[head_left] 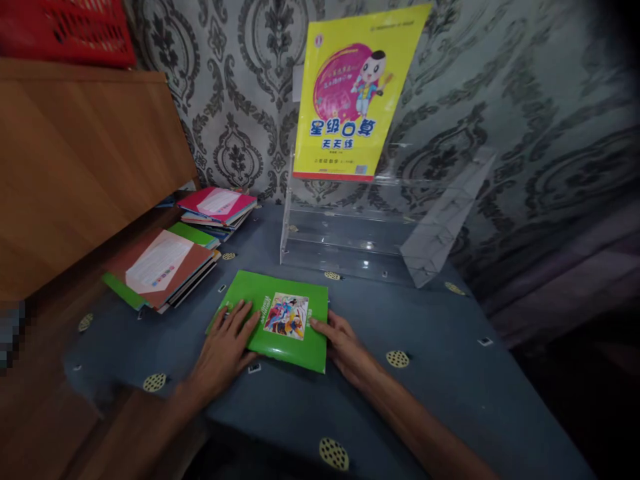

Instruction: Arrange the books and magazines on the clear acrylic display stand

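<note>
A green book (255, 287) with a colourful picture on its cover lies on the table, turned sideways to me. My left hand (227, 340) rests on its left part, fingers stretched over the cover. At the right edge, my right hand (340, 340) grips the book, thumb on top and the other fingers at its side and partly underneath. Behind it stands a clear acrylic book rack (345, 257) with tiers. A yellow workbook (390, 100) stands upright in the rack's top tier, at its left side.
Two stacks of books lie on the left: one topped by a brown book (200, 257), the other by a pink book (243, 203). A wooden cabinet (90, 167) bearing a red basket (65, 50) borders the table (425, 407) on the left. Patterned wall (270, 133) stands behind.
</note>
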Demonstrator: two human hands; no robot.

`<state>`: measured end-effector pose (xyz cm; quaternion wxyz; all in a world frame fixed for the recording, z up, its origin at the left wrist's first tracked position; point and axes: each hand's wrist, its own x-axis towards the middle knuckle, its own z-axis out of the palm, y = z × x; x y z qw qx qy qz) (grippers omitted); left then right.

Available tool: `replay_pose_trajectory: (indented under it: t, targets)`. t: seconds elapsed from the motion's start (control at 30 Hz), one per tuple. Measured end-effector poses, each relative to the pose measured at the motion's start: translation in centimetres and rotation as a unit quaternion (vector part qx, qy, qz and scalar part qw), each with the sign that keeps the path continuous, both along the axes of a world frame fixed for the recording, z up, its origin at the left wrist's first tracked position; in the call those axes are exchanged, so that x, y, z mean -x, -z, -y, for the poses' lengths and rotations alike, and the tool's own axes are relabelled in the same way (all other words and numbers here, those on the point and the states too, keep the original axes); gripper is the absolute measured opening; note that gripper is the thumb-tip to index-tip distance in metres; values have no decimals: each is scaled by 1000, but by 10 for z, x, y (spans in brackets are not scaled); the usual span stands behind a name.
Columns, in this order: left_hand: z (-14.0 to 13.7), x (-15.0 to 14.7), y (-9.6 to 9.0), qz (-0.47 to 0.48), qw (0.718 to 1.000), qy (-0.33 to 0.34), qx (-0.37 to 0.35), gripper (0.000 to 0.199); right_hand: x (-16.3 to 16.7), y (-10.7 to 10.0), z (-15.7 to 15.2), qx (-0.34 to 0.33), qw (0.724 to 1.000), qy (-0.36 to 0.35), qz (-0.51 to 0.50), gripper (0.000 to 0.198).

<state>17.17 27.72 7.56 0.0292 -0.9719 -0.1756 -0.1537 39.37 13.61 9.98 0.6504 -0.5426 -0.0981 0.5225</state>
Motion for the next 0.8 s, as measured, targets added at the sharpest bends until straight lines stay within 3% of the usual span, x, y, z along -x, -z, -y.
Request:
replay_pose_trajectory:
  t: [0.13,0.23,0.33,0.43,0.53,0.63,0.73,0.8]
  targets:
    - [2,-4,-1,19,1000,19,-9,53,-5,1,3,-60,997,-24,-34,53]
    - [9,-11,-13,47,998,29,20,39,-13,-1,4,-128,988,-52,-74,61]
    - [25,-24,-39,80,989,20,121,28,-19,-3,4,-178,978,-56,-87,74]
    - [44,-35,-71,117,954,8,276,27,-19,-2,5,-225,971,-28,-68,82]
    - [57,-41,-97,151,885,9,441,37,-14,2,6,-251,967,-39,-26,85]
    - [61,-48,-107,212,771,-15,600,45,-11,5,10,-239,970,-42,24,84]
    - [56,-57,-95,300,662,-83,682,59,-12,-3,16,-180,982,-10,60,76]
    - [51,-62,-78,330,619,-132,700,67,-14,-11,20,-153,985,7,76,68]
